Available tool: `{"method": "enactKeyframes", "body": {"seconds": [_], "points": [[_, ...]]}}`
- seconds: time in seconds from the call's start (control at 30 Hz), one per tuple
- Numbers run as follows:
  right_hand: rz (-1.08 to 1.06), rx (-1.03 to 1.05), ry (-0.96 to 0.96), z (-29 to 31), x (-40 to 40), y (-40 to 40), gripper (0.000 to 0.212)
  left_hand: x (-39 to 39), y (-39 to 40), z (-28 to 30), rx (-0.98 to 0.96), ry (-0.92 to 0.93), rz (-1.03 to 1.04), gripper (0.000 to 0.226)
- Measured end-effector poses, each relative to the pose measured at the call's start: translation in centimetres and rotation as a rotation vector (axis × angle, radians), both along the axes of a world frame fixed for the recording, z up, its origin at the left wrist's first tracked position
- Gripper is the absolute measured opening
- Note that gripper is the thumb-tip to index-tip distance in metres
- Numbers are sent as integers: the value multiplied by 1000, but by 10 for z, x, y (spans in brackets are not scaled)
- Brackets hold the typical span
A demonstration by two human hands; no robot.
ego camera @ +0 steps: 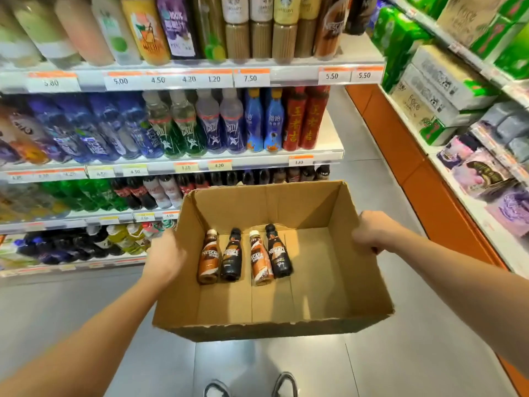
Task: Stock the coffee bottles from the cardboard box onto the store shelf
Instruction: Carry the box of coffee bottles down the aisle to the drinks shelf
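Note:
I hold an open cardboard box (329,287) in front of me above the floor. My left hand (164,256) grips its left wall and my right hand (373,233) grips its right wall. Several Nescafe coffee bottles stand in a row on the box floor toward its far left: a brown one (208,257), a black one (232,257), another brown one (260,260) and another black one (277,253). The store shelf (294,74) of drinks rises ahead and to the left. Its top board holds Nescafe coffee bottles (329,27) at the right end.
Lower shelf boards (257,160) are packed with water, soda and tea bottles. A second shelf unit (458,116) with tissue packs lines the right side, with an orange base. Grey tiled floor runs between them. My shoes (252,386) show at the bottom edge.

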State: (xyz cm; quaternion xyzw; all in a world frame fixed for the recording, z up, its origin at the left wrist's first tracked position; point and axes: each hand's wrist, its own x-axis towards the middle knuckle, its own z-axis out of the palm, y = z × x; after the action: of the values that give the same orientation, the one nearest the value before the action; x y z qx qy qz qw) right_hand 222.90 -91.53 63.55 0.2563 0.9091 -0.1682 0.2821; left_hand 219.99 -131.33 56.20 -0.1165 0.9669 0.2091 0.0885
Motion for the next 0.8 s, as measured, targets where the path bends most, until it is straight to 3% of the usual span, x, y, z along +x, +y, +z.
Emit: {"method": "enactKeyframes", "body": {"seconds": [0.27,0.43,0.57,0.7,0.8], "points": [[42,-19,-37,-112,-24,-62,13,1,-62,-105,-11,-107,92,18],[106,7,-57,-191,-38,-99,20,-4,-92,-176,-8,-183,155,26],[80,-1,-53,-262,-49,-120,11,-13,-112,-236,16,-195,169,25],[43,19,-85,-345,-61,-129,26,-24,-125,-306,22,-224,195,23],[25,17,-94,-405,-69,-133,19,-31,-128,-360,33,-230,222,24]]}}
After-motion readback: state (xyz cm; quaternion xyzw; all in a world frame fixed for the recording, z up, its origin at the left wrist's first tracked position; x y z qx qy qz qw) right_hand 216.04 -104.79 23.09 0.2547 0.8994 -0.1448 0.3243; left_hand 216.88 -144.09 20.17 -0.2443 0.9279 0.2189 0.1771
